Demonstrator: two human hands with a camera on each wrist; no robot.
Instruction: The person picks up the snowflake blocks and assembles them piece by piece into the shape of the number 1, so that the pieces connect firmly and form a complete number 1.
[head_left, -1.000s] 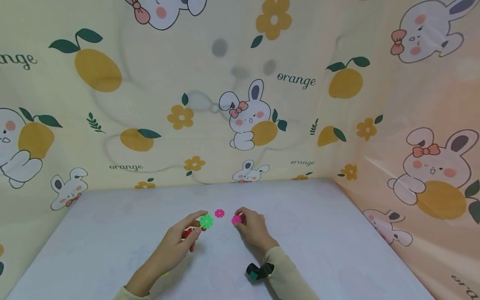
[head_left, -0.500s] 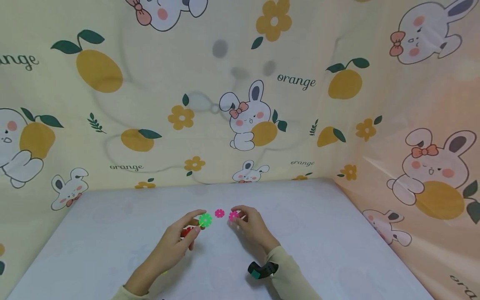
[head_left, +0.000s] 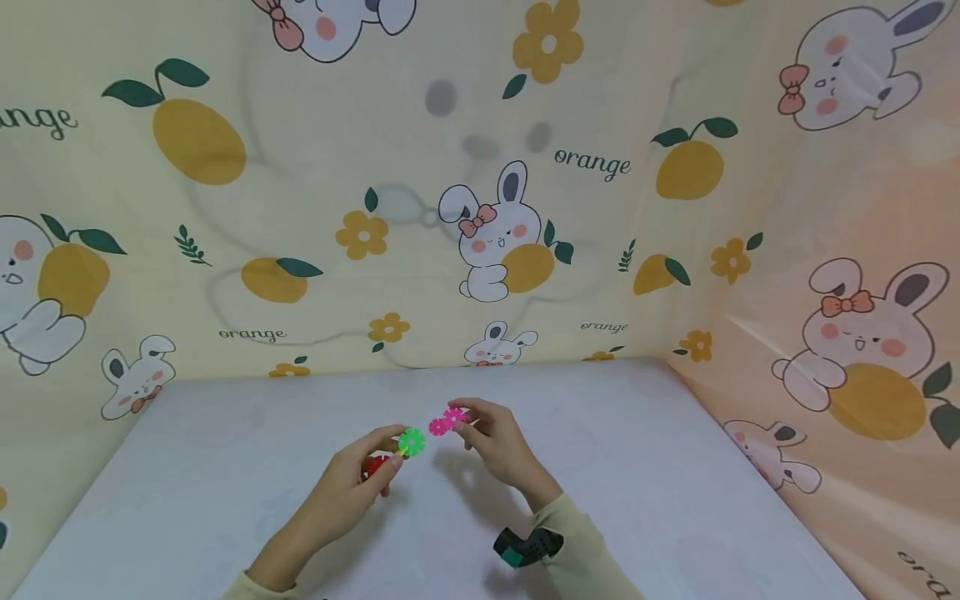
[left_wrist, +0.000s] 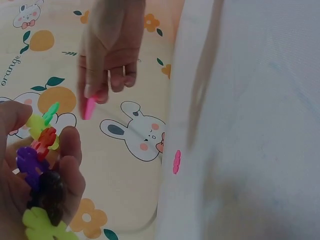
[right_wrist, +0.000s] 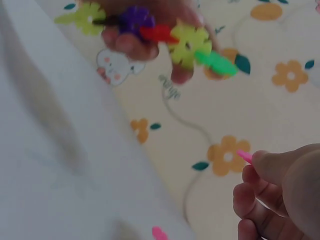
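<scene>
My left hand (head_left: 348, 483) grips a chain of joined snowflake discs. The left wrist view shows its yellow-green (left_wrist: 45, 227), black (left_wrist: 51, 190), purple (left_wrist: 32, 167), red (left_wrist: 45, 142) and yellow (left_wrist: 35, 124) discs. A green snowflake disc (head_left: 412, 442) forms the far end, past the thumb and index finger. Between thumb and index finger, my right hand (head_left: 498, 442) pinches a pink snowflake disc (head_left: 454, 417), raised off the table. Another pink snowflake disc (left_wrist: 176, 162) lies on the table; in the head view the held pink disc overlaps it.
The table has a white cover (head_left: 660, 500). Behind it and at the right hang cloth walls (head_left: 420, 167) printed with rabbits and oranges. A black strapped device (head_left: 527, 547) sits on the right wrist.
My right hand has moved left and away from me, lifting the pink snowflake disc toward the one on the table. The left hand, with its chain, has barely moved.
</scene>
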